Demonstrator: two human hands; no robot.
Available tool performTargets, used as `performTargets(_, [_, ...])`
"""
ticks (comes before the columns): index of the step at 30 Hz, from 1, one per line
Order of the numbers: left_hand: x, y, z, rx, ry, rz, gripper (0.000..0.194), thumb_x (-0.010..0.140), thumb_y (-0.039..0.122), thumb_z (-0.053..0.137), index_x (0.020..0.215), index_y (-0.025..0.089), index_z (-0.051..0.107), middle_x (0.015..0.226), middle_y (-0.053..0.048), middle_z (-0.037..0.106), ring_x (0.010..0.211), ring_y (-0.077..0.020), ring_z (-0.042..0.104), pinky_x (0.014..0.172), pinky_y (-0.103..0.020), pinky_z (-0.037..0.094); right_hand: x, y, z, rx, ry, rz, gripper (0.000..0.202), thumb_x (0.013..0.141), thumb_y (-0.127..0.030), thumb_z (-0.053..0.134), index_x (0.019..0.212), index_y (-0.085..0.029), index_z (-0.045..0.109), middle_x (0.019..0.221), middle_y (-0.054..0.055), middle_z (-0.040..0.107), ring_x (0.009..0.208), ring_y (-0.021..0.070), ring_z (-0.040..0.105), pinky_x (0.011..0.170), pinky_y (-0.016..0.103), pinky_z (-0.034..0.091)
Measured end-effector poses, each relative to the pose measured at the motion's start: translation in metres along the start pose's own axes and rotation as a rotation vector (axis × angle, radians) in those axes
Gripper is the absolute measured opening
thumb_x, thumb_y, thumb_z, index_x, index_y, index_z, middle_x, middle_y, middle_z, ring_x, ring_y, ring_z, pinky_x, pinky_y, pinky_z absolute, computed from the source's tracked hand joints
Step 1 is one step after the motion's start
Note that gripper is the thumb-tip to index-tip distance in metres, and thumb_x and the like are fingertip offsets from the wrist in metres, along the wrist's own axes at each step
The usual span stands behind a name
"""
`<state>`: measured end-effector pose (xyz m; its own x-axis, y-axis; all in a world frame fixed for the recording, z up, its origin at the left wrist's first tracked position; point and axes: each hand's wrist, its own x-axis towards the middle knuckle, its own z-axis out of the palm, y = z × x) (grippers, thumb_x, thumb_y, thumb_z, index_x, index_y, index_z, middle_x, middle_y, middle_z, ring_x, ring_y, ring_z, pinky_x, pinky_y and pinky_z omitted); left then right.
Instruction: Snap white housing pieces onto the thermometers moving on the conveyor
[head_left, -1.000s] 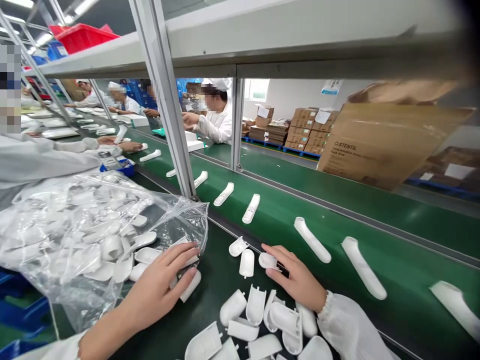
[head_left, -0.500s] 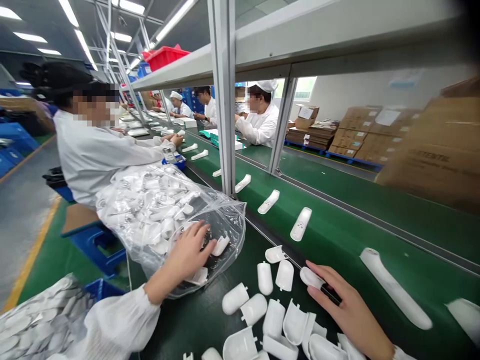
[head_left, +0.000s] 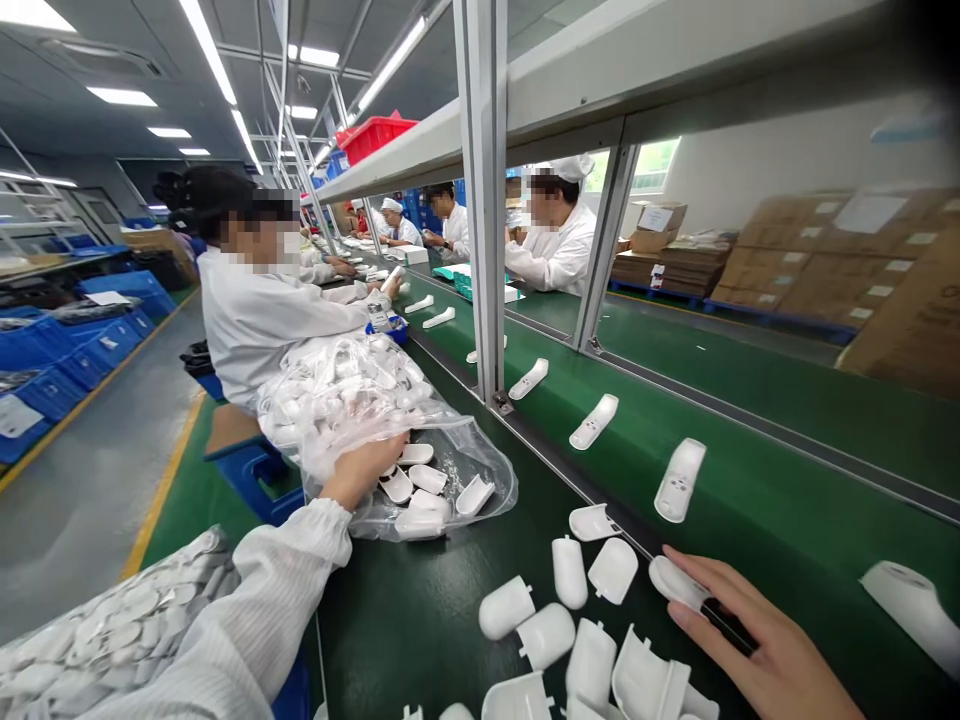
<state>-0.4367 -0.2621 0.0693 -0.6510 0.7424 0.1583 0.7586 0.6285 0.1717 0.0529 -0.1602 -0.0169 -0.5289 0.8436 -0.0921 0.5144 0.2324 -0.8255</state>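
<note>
Smooth rounded shells [head_left: 506, 608], crinkled bag [head_left: 491, 452]

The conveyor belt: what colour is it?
The conveyor belt is green, clearest in the head view.

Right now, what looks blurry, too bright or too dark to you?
Head view: the cardboard box at far right is smeared, the upper right corner falls dark, the ceiling lights are washed out white, and glare glints on the plastic bag.
</note>
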Motion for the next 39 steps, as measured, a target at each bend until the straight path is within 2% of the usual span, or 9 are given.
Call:
performTargets(4, [-0.017,0.011,0.002,0.072,-0.085,0.056,0.062,0.091,0.067,0.031,0.110,0.021,0.068,0.099,-0.012,0.072,0.094,-0.0311,0.066,0.081,-0.040,0.050,-0.002,-0.009,0.000,-0.016,0.033,-0.008,0.054,0.085,-0.061,0.061,0.136,-0.045,0.054,0.146,-0.004,0.050,0.122,0.0273,0.059,0.074,0.022,0.061])
performTargets(8, [-0.046,0.032,0.002,0.043,0.033,0.385,0.048,0.090,0.055,0.047,0.117,0.022,0.067,0.114,-0.012,0.067,0.115,-0.0342,0.057,0.097,-0.048,0.045,-0.003,-0.017,0.000,-0.015,0.056,0.006,0.055,0.085,-0.063,0.059,0.137,-0.046,0.051,0.148,-0.004,0.048,0.126,0.0275,0.056,0.071,0.022,0.060])
performTargets(17, [-0.133,0.096,0.006,-0.560,-0.037,0.851,0.029,0.093,0.030,0.050,0.116,0.020,0.065,0.126,-0.011,0.061,0.119,-0.0236,0.056,0.104,-0.039,0.047,-0.004,-0.021,-0.002,0.042,0.193,0.005,0.063,0.085,-0.062,0.060,0.143,-0.040,0.047,0.142,0.002,0.052,0.118,0.0278,0.059,0.071,0.025,0.059])
performTargets(19, [-0.129,0.097,0.006,-0.607,0.003,0.825,0.030,0.095,0.030,0.047,0.117,0.020,0.065,0.129,-0.011,0.060,0.120,-0.0235,0.055,0.104,-0.039,0.047,-0.004,-0.025,-0.003,0.089,0.209,-0.007,0.060,0.086,-0.061,0.060,0.140,-0.038,0.051,0.137,0.003,0.056,0.112,0.0256,0.062,0.075,0.026,0.059])
performTargets(22, [-0.091,0.091,0.014,-0.519,0.129,0.546,0.037,0.097,0.039,0.044,0.124,0.021,0.062,0.134,-0.011,0.056,0.129,-0.0259,0.048,0.112,-0.044,0.038,-0.005,-0.033,-0.006,0.178,0.237,-0.052,0.051,0.088,-0.058,0.058,0.133,-0.034,0.059,0.132,0.004,0.059,0.115,0.0244,0.060,0.087,0.028,0.056])
performTargets(25, [-0.049,0.088,0.031,-0.403,0.054,0.371,0.049,0.093,0.050,0.046,0.132,0.022,0.057,0.143,-0.010,0.049,0.135,-0.0291,0.041,0.115,-0.047,0.032,-0.004,-0.036,-0.008,0.255,0.247,-0.089,0.044,0.089,-0.054,0.059,0.126,-0.031,0.065,0.128,0.005,0.061,0.117,0.0254,0.059,0.093,0.032,0.053])
performTargets(29, [-0.040,0.095,0.042,-0.508,-0.142,0.491,0.043,0.094,0.051,0.044,0.117,0.023,0.066,0.128,-0.007,0.060,0.126,-0.0251,0.050,0.113,-0.040,0.036,-0.001,-0.033,-0.008,0.402,0.282,-0.109,0.047,0.085,-0.049,0.067,0.127,-0.030,0.063,0.124,0.006,0.062,0.111,0.0258,0.062,0.094,0.036,0.053])
performTargets(33, [-0.063,0.103,0.026,-0.692,-0.325,0.666,0.036,0.094,0.047,0.048,0.115,0.025,0.068,0.130,-0.006,0.060,0.122,-0.0235,0.054,0.110,-0.037,0.039,0.004,-0.029,-0.008,0.548,0.309,-0.105,0.058,0.083,-0.046,0.070,0.138,-0.034,0.054,0.119,0.004,0.060,0.103,0.0231,0.066,0.094,0.038,0.053])
performTargets(39, [-0.092,0.117,0.014,-0.796,-0.530,0.805,0.032,0.094,0.043,0.051,0.113,0.028,0.072,0.134,-0.007,0.059,0.122,-0.0261,0.057,0.106,-0.039,0.045,0.005,-0.025,-0.025,0.340,0.441,-0.160,0.042,0.085,-0.042,0.067,0.124,-0.029,0.064,0.115,0.005,0.061,0.094,0.0200,0.060,0.087,0.035,0.051])
